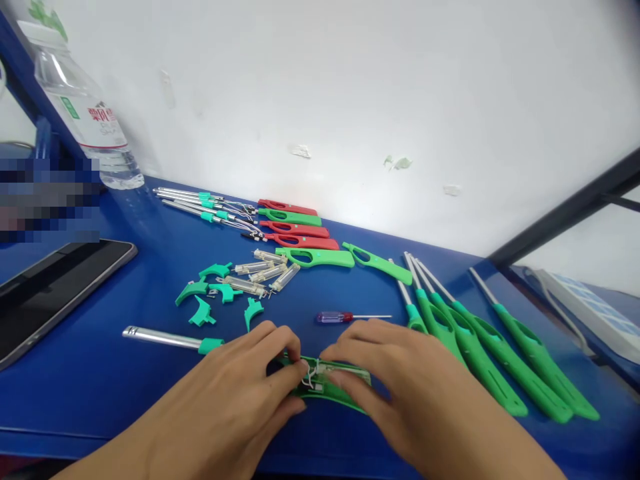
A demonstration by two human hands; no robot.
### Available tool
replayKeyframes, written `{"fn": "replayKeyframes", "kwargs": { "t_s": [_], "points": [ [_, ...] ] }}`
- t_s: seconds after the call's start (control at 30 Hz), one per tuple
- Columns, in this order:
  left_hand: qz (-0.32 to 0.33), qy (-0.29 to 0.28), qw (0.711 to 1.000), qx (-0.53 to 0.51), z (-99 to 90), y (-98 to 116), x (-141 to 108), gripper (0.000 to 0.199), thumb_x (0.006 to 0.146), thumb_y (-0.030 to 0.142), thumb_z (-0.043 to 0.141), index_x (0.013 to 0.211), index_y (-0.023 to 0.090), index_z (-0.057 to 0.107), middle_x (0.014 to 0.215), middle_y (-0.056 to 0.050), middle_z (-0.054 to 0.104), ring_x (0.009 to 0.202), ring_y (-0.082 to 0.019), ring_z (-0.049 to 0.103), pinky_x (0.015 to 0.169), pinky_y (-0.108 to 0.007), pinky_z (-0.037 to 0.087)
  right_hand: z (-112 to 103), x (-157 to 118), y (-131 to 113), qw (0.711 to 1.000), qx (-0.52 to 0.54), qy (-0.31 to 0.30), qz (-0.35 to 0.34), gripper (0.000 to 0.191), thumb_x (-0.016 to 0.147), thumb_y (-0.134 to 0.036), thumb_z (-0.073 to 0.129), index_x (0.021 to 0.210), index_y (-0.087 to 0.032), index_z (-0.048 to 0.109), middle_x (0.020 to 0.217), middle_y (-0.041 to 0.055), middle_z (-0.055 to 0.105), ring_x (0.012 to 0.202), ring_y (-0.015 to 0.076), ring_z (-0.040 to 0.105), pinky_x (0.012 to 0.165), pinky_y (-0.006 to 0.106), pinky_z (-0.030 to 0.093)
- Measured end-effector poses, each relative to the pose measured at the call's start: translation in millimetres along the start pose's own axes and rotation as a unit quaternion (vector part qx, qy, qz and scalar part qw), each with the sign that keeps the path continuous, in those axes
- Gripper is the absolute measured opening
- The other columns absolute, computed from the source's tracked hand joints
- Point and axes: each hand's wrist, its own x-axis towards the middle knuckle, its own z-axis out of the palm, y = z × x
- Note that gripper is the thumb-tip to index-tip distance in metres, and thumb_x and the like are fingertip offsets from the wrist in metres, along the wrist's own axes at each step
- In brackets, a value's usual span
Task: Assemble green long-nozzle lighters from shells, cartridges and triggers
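Note:
An opened green lighter casing (343,398) lies near the front edge of the blue table, with white wires and a clear fuel tank (353,373) inside. My left hand (235,387) is closed over its left part, thumb and index finger pinched at the white wires. My right hand (395,380) grips the right part, its thumb on the clear tank. A metal tube (163,337) with a teal collar extends leftward from beneath my left hand. Just beyond my hands lies a screwdriver (335,318) with a purple and red handle.
Teal triggers (193,291) and clear tanks (243,287) lie behind my left hand. Red and green casing halves (300,241) and metal tubes (187,207) are near the wall. Several green lighters (495,367) lie right; a phone (65,283) and bottle (87,113) are left.

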Motion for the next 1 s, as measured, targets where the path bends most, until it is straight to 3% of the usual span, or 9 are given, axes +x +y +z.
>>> {"fn": "replayKeyframes", "kwargs": {
  "t_s": [0.1,0.2,0.27,0.47,0.6,0.73,0.83,0.93,1.0],
  "points": [
    [-0.006,0.010,1.000,0.006,0.9,-1,0,0.016,0.102,0.006,0.066,0.105,0.021,0.072,0.114,-0.005,0.072,0.096,-0.027,0.070,0.086,-0.043,0.064,-8,2,14,0.997,0.042,0.043,0.049,0.021,0.106,-0.020,0.068,0.114,-0.034,0.082,0.111,-0.0023,0.085,0.099,0.0240,0.082,0.088,0.040,0.066],
    [-0.010,0.015,1.000,0.015,2.8,-2,0,0.013,0.106,0.013,0.067,0.108,0.023,0.073,0.115,-0.004,0.072,0.098,-0.026,0.069,0.094,-0.045,0.060,-11,1,40,0.990,0.007,0.111,0.086,0.021,0.112,-0.027,0.060,0.118,-0.029,0.080,0.122,0.0037,0.083,0.113,0.0272,0.080,0.099,0.046,0.064],
    [-0.008,0.011,1.000,0.016,4.5,-3,0,0.012,0.107,0.016,0.067,0.110,0.025,0.074,0.117,-0.003,0.072,0.099,-0.026,0.069,0.094,-0.045,0.059,-11,1,60,0.987,-0.042,0.118,0.096,0.026,0.113,-0.030,0.056,0.127,-0.027,0.078,0.129,0.0078,0.081,0.119,0.0290,0.078,0.103,0.049,0.063],
    [0.008,0.028,0.999,0.026,3.6,-3,0,0.010,0.104,0.016,0.072,0.110,0.023,0.076,0.112,-0.003,0.073,0.096,-0.026,0.071,0.090,-0.045,0.059,-11,26,108,0.985,-0.145,0.032,0.090,0.042,0.113,-0.026,0.056,0.153,-0.015,0.065,0.154,0.0189,0.070,0.144,0.0371,0.064,0.119,0.059,0.054],
    [0.000,0.016,0.999,0.032,-0.5,-4,0,0.009,0.104,0.018,0.072,0.111,0.024,0.074,0.115,-0.003,0.074,0.098,-0.027,0.072,0.091,-0.045,0.061,-4,47,128,0.977,-0.185,-0.023,0.100,0.042,0.112,-0.020,0.060,0.152,-0.009,0.064,0.147,0.0230,0.073,0.137,0.0383,0.069,0.111,0.056,0.057],
    [0.009,0.016,1.000,0.025,-4.9,-6,-1,0.009,0.109,0.022,0.066,0.112,0.025,0.074,0.116,-0.002,0.076,0.101,-0.026,0.073,0.096,-0.046,0.061,1,54,135,0.970,-0.208,-0.030,0.121,0.039,0.113,-0.018,0.058,0.150,-0.015,0.066,0.131,0.0184,0.081,0.117,0.0355,0.078,0.100,0.051,0.059],
    [0.017,0.045,0.998,0.040,-13.4,-10,-1,0.022,0.115,0.022,0.053,0.119,0.029,0.074,0.120,-0.001,0.077,0.106,-0.026,0.073,0.096,-0.044,0.059,-12,49,131,0.966,-0.213,-0.008,0.147,0.039,0.113,-0.022,0.060,0.152,-0.018,0.065,0.130,0.0184,0.082,0.113,0.0378,0.080,0.092,0.047,0.059],
    [0.021,0.114,0.991,0.066,-25.9,-18,-3,0.028,0.115,0.018,0.047,0.119,0.027,0.073,0.116,-0.001,0.077,0.107,-0.023,0.073,0.094,-0.037,0.059,-34,31,115,0.962,-0.209,0.038,0.172,0.040,0.116,-0.025,0.051,0.155,-0.016,0.061,0.138,0.0201,0.079,0.119,0.0397,0.079,0.089,0.046,0.060],
    [0.008,0.152,0.983,0.098,-34.2,-25,-7,0.027,0.116,0.021,0.047,0.119,0.027,0.074,0.117,-0.001,0.077,0.108,-0.022,0.073,0.098,-0.034,0.057,-43,12,97,0.966,-0.168,0.109,0.163,0.034,0.115,-0.032,0.058,0.146,-0.021,0.067,0.120,0.0135,0.086,0.104,0.0352,0.084,0.082,0.042,0.062]
  ]
}}
